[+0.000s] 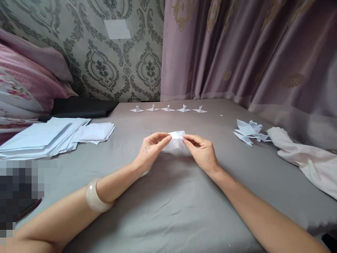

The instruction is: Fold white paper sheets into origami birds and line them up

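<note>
A small folded sheet of white paper (177,140) is held up between my hands, just above the grey cloth surface (168,196). My left hand (155,146) pinches its left edge between thumb and forefinger. At the right edge, my right hand (198,149) grips it in the same way. Creases show across the paper's face. A pale bangle (96,196) sits on my left forearm.
Several folded paper figures (167,109) stand in a row at the back. Stacks of white paper (39,137) lie on the left, near a black cloth (81,106). Folded paper pieces (249,130) and a pale cloth (302,153) are on the right.
</note>
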Demonstrator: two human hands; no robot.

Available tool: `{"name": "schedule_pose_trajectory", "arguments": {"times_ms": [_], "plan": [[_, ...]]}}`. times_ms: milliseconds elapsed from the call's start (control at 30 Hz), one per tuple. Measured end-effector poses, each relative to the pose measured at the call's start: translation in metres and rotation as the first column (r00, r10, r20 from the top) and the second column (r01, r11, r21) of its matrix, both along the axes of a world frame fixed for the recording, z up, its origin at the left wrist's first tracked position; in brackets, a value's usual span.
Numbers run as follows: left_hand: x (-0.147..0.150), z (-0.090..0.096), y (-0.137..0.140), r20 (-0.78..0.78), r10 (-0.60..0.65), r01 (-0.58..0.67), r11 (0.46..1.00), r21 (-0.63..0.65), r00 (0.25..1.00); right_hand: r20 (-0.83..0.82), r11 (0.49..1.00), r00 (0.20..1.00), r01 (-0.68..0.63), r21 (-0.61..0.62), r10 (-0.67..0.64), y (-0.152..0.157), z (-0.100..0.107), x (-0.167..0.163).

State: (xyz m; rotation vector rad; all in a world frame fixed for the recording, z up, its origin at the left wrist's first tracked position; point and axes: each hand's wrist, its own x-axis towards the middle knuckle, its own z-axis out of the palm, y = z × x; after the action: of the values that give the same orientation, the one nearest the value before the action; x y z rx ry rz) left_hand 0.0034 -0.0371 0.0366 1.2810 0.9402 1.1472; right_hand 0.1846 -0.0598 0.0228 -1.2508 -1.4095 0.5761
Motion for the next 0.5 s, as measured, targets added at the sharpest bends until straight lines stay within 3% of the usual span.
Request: {"name": "schedule_pose_trajectory", "arguments": {"times_ms": [267,500], "plan": [[-0.0001,-0.0056,0.0026,-0.055,0.026,-0.022,0.997,0.079,0.998,0.016,1.000,1.000,-0.011,0.022,0.011,-0.0011,0.0018,-0.0001],[-0.0005,-0.0086,0.0039,-0.038,0.010,-0.008,0.998,0.063,0.999,-0.012,0.998,0.999,-0.038,0.049,0.039,-0.0018,0.0008,-0.0007]]}}
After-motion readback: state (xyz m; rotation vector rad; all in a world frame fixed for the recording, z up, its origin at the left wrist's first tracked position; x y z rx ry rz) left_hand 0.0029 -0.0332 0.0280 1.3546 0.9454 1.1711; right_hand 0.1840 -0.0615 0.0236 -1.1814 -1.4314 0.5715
